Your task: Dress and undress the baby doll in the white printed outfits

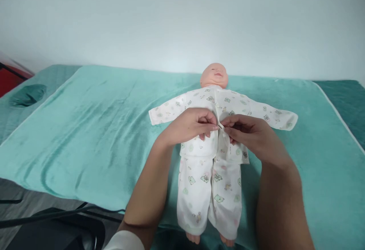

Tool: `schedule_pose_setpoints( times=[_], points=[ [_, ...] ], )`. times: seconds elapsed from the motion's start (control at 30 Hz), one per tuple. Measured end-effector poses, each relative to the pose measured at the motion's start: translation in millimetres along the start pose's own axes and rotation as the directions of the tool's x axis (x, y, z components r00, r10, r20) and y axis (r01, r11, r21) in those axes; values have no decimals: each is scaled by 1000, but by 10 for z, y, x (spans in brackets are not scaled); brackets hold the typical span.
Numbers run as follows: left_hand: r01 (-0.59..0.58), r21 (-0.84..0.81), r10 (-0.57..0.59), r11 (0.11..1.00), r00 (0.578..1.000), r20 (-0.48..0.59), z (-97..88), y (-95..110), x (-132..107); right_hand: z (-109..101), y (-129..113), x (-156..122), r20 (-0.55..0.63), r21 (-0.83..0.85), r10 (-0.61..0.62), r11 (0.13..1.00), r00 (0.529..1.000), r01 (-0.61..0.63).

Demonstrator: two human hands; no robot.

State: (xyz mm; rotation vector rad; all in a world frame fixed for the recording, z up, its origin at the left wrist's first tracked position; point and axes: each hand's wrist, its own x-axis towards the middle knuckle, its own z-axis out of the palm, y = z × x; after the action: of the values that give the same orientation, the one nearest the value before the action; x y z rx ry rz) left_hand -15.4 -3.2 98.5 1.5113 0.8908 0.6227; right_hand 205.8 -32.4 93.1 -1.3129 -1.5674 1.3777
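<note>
A baby doll [214, 76] lies on its back, dressed in a white printed shirt [196, 149] and matching trousers [195, 193]. Over its belly, my left hand [196, 124] pinches the shirt's front edge between thumb and finger. Just to the right, my right hand [246, 130] pinches the other side of the front opening. Fingertips of both hands nearly meet at the placket, where the cloth is lifted a little. Whether a button sits between them is too small to make out. The doll's sleeves spread out sideways, and its feet show below the trouser legs.
A teal sheet [94, 128] covers the padded table, which has a round hole [27, 95] at its left end. Behind it rises a pale wall [142, 22]. Black chair-like furniture [57, 229] stands at the lower left, and something red [11, 79] shows at the far left.
</note>
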Motion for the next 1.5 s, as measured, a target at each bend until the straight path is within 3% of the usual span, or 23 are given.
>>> schedule_pose_setpoints(
  times=[0.43,0.93,1.1,1.37,1.5],
  points=[
    [-61,-256,62,965,998,-4,17,-78,56,14,25,8,-12,24,-11,1000,1000,11],
    [-46,-217,47,975,999,-3,38,-70,64,86,-52,-22,60,-3,-33,999,998,33],
    [-25,-145,18,989,999,-46,59,-56,71,122,-73,-34,22,-111,-17,994,1000,19],
    [-34,-176,34,984,999,2,21,-81,65,166,-64,-44,-13,-245,-60,968,998,55],
    [24,-157,-18,987,999,38,-36,-81,39,156,-51,-45,30,-217,-8,976,1000,15]
  ],
)
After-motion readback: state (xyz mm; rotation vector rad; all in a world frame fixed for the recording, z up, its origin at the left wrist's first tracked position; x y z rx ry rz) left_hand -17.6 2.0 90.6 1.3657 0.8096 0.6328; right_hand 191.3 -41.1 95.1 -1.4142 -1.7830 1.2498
